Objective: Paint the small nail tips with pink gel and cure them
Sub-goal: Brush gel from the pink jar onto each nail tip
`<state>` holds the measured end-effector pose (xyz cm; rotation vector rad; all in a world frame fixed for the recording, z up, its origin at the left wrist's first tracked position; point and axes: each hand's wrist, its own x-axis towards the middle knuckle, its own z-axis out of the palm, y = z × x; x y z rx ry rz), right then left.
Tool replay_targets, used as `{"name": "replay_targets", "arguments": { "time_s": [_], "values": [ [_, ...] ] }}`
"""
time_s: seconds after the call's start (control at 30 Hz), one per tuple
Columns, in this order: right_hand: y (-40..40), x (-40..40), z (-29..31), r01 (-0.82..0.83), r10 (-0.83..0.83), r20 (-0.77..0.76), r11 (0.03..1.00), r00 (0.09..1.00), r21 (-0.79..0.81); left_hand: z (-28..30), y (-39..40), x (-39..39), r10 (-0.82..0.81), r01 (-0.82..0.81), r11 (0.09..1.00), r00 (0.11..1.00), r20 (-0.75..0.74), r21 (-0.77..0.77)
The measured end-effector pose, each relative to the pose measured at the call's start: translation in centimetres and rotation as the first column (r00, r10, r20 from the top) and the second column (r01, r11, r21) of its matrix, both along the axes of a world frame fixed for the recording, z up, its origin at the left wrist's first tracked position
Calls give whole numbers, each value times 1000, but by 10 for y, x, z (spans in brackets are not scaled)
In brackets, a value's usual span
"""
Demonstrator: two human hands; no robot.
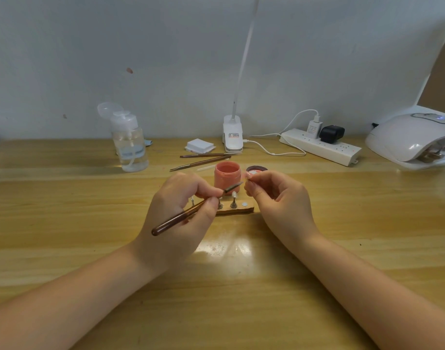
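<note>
My left hand (183, 198) grips a brown-handled brush (191, 210), its tip pointing right toward my right hand (274, 195). That hand pinches a small clear nail tip (250, 176) between thumb and fingers, just right of the brush tip. Behind the two hands stands an open pink gel jar (227, 176), with its dark lid (256, 169) lying to the right. Under my hands lies a brown holder strip (238, 210) carrying small upright stands, one with a nail tip (233, 195), and a white round dot (244, 204). The white curing lamp (413, 140) sits at the far right.
Two more brushes (203, 159) lie behind the jar. A clear pump bottle (129, 145) stands at the left, white pads (200, 145) and a clip lamp base (232, 135) sit at the back, and a power strip (320, 146) with plugs and cables lies at the right.
</note>
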<state>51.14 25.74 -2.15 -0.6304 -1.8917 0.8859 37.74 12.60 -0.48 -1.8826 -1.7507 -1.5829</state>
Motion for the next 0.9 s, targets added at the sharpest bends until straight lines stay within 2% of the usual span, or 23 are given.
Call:
{"name": "replay_targets", "arguments": {
  "time_s": [0.07,0.2,0.33,0.47,0.6,0.77,0.9],
  "values": [
    [0,0,0,2,-2,-3,1000,1000,0,1,0,0,-1,1,1000,1000,23,17],
    [0,0,0,4,-4,-13,1000,1000,1,1,2,2,-16,16,1000,999,-32,13],
    [0,0,0,9,-9,-4,1000,1000,-3,0,1,0,-18,18,1000,1000,6,22],
    [1,0,0,9,-9,-13,1000,1000,-17,1,2,3,-16,19,999,996,-88,36],
    [0,0,0,7,-7,-18,999,1000,-37,0,0,2,-10,10,1000,1000,-25,24],
    [0,0,0,16,-16,-1,1000,1000,-10,2,1,5,-8,9,1000,998,-61,16],
    [0,0,0,17,-17,5,1000,1000,-15,0,-1,4,24,-23,1000,999,-27,10]
  ]
}}
